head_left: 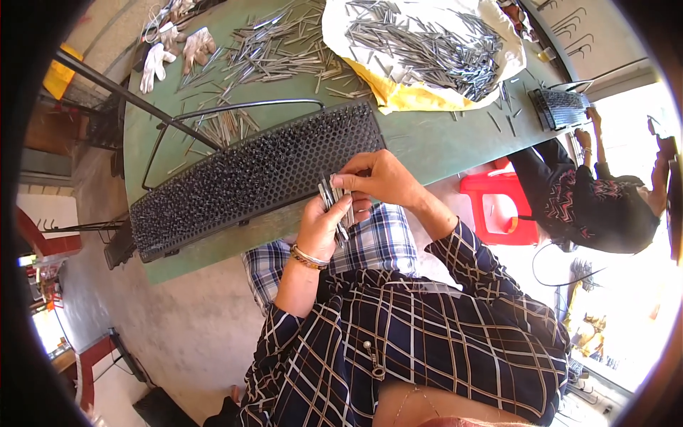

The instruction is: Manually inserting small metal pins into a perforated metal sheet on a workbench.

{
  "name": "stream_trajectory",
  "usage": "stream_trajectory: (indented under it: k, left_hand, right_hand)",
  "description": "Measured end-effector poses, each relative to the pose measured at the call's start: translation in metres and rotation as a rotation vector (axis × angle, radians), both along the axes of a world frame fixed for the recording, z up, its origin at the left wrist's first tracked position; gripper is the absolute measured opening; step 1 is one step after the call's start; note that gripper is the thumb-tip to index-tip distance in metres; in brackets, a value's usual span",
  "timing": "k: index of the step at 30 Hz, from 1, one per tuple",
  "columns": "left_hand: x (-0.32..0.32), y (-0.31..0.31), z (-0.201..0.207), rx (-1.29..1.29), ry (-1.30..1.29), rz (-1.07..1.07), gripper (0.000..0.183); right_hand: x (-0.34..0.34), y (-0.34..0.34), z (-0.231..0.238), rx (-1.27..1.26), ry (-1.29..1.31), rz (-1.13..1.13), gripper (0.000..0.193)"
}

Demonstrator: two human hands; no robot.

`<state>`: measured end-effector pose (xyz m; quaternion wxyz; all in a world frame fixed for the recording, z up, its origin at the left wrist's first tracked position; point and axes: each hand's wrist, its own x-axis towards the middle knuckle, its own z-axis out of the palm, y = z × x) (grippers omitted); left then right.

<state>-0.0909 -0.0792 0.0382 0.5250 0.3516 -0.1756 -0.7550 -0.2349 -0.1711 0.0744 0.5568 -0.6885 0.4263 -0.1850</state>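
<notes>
head view: left hand (318, 229) closed around a small upright bundle of slim grey metal strips (326, 192). right hand (388, 178) bent over the bundle's upper end, thumb and fingertips drawn together there; cannot tell whether they pinch a single strip. bundle sits in front of the body, just beside the near long edge of a long black perforated rack (314, 161).

rack lies slantwise on a green-topped table (434, 146); its left part bristles with dark pieces, while open round holes show toward the right end. a bent black metal rod frame (249, 104) runs along its far side.

beyond the rack: loose grey strips (284, 60) scattered on the tabletop; to their right, a white sack with a yellow edge (384, 94), spread open, holding a heap of similar strips. pale work gloves (154, 67) at far left.

right side: red plastic stool (501, 206); a co-worker in dark patterned clothing (605, 206), hands at a second black rack (563, 107).
</notes>
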Motion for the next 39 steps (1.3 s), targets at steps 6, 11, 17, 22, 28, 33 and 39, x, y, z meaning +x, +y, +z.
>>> stream_trajectory:
  k: [6, 11, 17, 22, 28, 33, 39]
  left_hand:
    - [-0.008, -0.002, 0.002, -0.014, -0.074, 0.096, 0.024]
    - [-0.010, -0.004, 0.002, -0.045, -0.141, 0.099, 0.025]
    - [-0.005, -0.005, 0.001, 0.015, -0.012, 0.095, 0.029]
    - [-0.006, -0.003, 0.000, 0.047, 0.000, 0.013, 0.028]
    - [-0.005, 0.000, -0.004, 0.043, 0.019, 0.019, 0.027]
    - [-0.001, 0.001, -0.006, 0.055, 0.003, -0.001, 0.025]
    - [-0.001, 0.001, -0.004, 0.090, 0.024, -0.060, 0.021]
  right_hand:
    - [-0.009, 0.002, -0.012, -0.093, -0.130, -0.008, 0.018]
    - [-0.010, 0.001, 0.001, 0.216, -0.011, -0.004, 0.015]
    - [-0.019, -0.022, 0.007, -0.025, -0.278, -0.237, 0.020]
    - [-0.022, -0.068, -0.005, -0.455, -0.134, -0.314, 0.020]
    - [-0.026, -0.089, -0.024, -0.563, -0.121, -0.217, 0.019]
    - [-0.028, -0.089, -0.024, -0.608, -0.072, -0.092, 0.017]
    - [-0.030, -0.084, -0.036, -0.877, -0.039, -0.133, 0.015]
